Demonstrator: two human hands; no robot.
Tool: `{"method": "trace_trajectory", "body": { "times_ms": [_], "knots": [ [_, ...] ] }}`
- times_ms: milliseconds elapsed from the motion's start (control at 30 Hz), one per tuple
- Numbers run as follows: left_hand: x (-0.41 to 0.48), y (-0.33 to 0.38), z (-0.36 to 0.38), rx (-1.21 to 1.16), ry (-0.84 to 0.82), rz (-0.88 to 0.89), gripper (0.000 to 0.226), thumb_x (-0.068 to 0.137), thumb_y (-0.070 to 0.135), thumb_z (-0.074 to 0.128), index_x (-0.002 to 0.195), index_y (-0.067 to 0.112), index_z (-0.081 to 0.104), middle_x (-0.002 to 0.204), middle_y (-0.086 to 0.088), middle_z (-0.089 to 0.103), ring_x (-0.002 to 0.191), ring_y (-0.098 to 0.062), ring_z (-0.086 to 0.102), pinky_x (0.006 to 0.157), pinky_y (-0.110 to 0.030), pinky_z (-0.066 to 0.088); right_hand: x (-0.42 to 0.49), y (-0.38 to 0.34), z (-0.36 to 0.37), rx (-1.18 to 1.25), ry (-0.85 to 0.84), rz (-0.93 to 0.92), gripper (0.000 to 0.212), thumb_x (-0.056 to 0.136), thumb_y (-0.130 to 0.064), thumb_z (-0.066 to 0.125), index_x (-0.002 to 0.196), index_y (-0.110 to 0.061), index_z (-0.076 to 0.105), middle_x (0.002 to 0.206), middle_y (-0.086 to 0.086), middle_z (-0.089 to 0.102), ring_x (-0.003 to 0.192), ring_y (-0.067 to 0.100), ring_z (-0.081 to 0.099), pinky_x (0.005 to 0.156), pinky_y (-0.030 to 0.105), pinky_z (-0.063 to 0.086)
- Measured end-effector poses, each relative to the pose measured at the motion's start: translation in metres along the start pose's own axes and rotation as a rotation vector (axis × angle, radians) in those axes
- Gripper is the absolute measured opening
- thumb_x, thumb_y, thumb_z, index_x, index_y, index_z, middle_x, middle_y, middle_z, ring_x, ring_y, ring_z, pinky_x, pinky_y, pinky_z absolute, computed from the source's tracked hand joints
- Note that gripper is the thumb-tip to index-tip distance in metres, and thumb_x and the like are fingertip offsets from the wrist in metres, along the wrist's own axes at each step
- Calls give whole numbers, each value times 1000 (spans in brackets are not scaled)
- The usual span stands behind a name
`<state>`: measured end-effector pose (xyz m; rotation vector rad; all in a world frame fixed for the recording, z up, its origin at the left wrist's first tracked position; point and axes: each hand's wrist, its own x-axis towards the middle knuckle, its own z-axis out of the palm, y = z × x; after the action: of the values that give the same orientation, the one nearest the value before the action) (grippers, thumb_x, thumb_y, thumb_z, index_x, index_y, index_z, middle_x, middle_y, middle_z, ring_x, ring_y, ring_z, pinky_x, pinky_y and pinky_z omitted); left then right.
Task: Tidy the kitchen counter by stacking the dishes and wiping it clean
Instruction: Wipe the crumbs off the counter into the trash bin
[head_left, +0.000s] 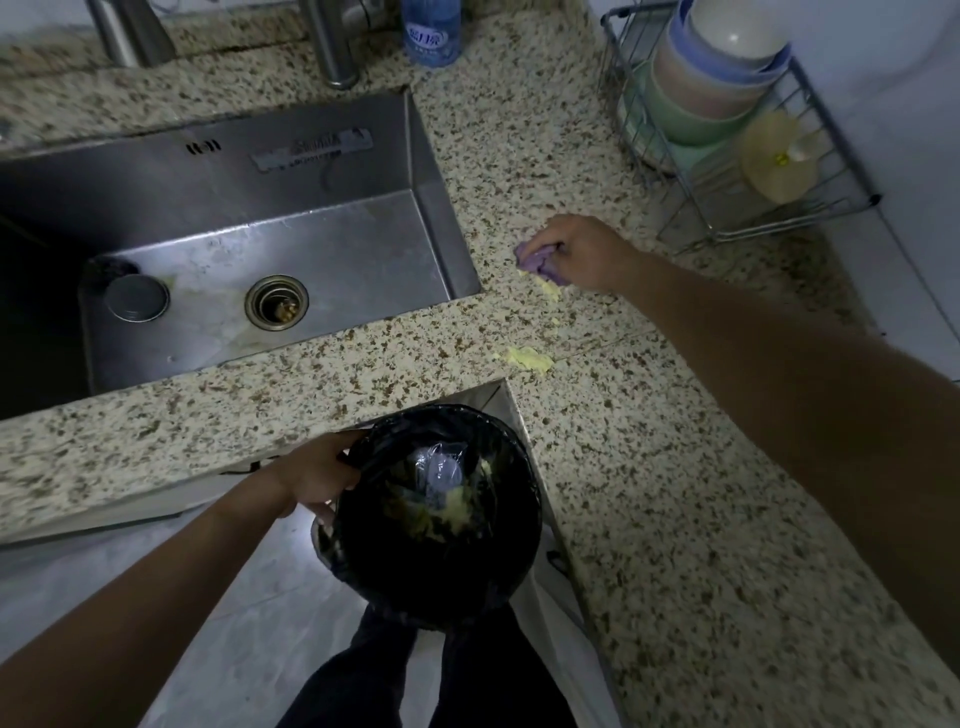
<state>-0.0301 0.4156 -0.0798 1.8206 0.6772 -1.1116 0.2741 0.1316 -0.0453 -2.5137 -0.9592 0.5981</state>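
Left hand (317, 480) grips bin (436, 519); right hand (587, 252) presses cloth (535, 262).

A steel sink (249, 249) lies to my left, a round stopper (137, 298) beside its drain (277, 302). A blue-labelled bottle (432, 32) stands far behind it.

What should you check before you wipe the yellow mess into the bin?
1. Right hand grips the cloth: ok.
2. Cloth sits behind the near yellow bits: ok.
3. Left hand holds the bin rim: ok.
4. Bin mouth under the counter edge: ok, it sits tight in the corner.
5. Path clear to the bigger blob: ok.
6. Dishes stacked in the rack: ok.
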Motion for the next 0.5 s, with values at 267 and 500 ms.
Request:
{"method": "trace_trajectory", "body": {
  "times_ms": [267,500],
  "knots": [
    [5,-2,1,-1,-10,27,55,101,2,54,149,27,46,116,4,61,90,-19,70,65,-42,65,50,15,-57,96,198,168,25,96,1,58,115,-3,74,95,0,73,80,3,63,75,12,49],
    [17,-10,5,-40,-9,-5,55,102,0,52,140,39,44,113,9,64,85,-27,73,60,-37,62,124,42,-70,729,567,261,52,92,20,33,57,-19,30,44,-5,26,37,10,33,42,23,32]
  ]
}}
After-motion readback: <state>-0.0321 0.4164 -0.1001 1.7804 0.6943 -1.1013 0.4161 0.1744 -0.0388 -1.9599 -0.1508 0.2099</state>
